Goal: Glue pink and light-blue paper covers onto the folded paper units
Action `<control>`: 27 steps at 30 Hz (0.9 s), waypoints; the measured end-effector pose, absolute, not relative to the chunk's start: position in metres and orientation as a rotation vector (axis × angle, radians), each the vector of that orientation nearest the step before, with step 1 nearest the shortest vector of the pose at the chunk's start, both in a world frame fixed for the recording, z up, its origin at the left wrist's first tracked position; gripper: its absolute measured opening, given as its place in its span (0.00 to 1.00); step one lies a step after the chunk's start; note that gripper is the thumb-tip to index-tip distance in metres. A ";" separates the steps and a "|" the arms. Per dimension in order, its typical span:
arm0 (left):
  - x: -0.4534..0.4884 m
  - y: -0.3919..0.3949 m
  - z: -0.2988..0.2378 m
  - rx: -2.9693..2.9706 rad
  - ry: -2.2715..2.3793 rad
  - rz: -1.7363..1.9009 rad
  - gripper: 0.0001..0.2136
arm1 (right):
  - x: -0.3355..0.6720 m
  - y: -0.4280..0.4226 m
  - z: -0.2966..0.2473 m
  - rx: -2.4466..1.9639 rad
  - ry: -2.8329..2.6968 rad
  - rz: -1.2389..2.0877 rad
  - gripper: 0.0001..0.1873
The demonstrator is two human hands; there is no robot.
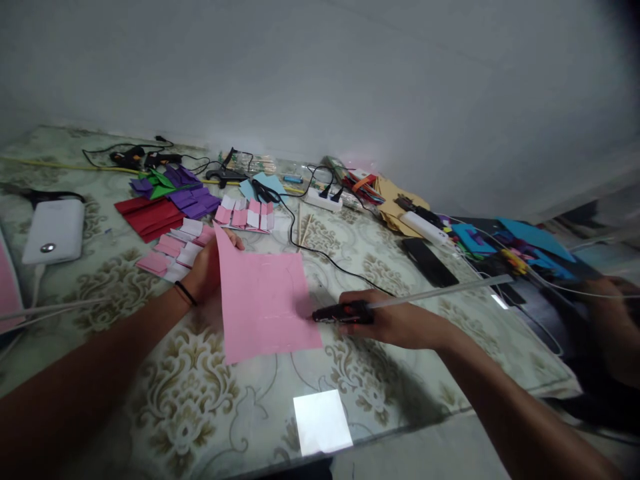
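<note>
A sheet of pink paper point(265, 303) lies before me with its left edge lifted. My left hand point(213, 263) grips that edge from behind, so some of its fingers are hidden by the sheet. My right hand point(385, 320) is wrapped round a black glue gun point(345, 312), and a long translucent glue stick point(445, 290) juts out of its back. The gun's nozzle points left, over the right edge of the pink paper. Faint whitish lines run across the sheet. Just behind my left hand sit folded pink-and-white paper strips point(173, 250).
Red folded paper point(153, 217), purple folded paper point(195, 200) and scissors point(265, 192) lie farther back. A power strip point(324, 199) sends a black cable across the table. A power bank point(55, 230) is left, a black phone point(429, 261) right. Another person's arm point(615, 327) shows at far right.
</note>
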State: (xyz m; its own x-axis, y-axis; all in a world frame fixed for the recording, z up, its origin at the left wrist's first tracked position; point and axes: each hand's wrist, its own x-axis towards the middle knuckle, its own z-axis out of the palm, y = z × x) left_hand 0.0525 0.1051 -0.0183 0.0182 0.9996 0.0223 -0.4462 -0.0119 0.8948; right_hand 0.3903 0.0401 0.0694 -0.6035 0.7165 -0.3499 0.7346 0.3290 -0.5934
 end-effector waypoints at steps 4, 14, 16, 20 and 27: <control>0.054 0.108 -0.021 0.912 0.812 1.416 0.15 | 0.403 0.037 0.074 1.426 2.490 -1.219 0.22; 0.051 0.121 -0.041 1.122 0.813 1.436 0.12 | 0.484 0.063 0.023 2.063 2.616 -0.573 0.22; 0.049 0.121 -0.044 1.208 0.841 1.409 0.08 | 0.499 0.070 0.010 2.130 2.666 -0.372 0.18; 0.048 0.112 -0.041 1.397 0.933 1.330 0.21 | 0.526 0.080 -0.013 2.171 2.680 -0.177 0.15; 0.066 0.078 -0.028 2.427 1.294 0.874 0.28 | 0.542 0.071 -0.012 2.003 2.682 -0.176 0.23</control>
State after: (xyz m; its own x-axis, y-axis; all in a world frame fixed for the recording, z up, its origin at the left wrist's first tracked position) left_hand 0.0656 0.0775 -0.0282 0.4239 0.8186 0.3877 0.6654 -0.5718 0.4799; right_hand 0.5421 0.0706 -0.0116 -0.2716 0.9566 0.1053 0.9346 0.2883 -0.2082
